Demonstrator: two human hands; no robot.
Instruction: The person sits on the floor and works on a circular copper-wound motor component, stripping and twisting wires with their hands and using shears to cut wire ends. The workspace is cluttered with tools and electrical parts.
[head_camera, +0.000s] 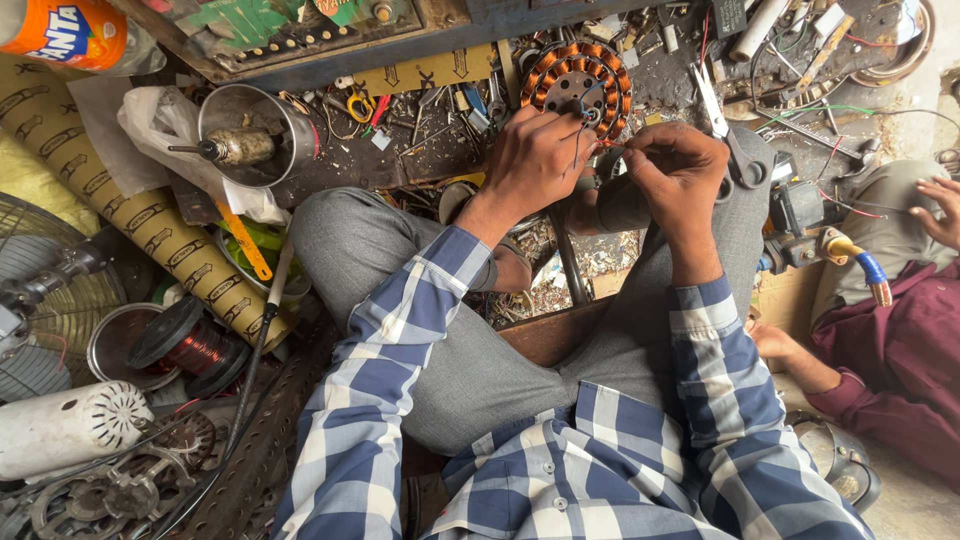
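Note:
A round motor stator (577, 84) wound with copper wire lies on the cluttered bench ahead of my knees. My left hand (532, 160) pinches thin dark wires that lead from the stator, just below its rim. My right hand (676, 170) is close beside it, fingertips shut on the ends of the same wires, where a bit of red shows. Both sleeves are blue and white check. My grey trousered knees sit under the hands.
Scissors (722, 128) lie right of the stator. A metal bowl (256, 122) with a small rotor is at left, with a spool of copper wire (196, 343), a fan cage (45, 300) and a patterned roll (130, 205). Another person in a maroon shirt (895, 350) sits at right.

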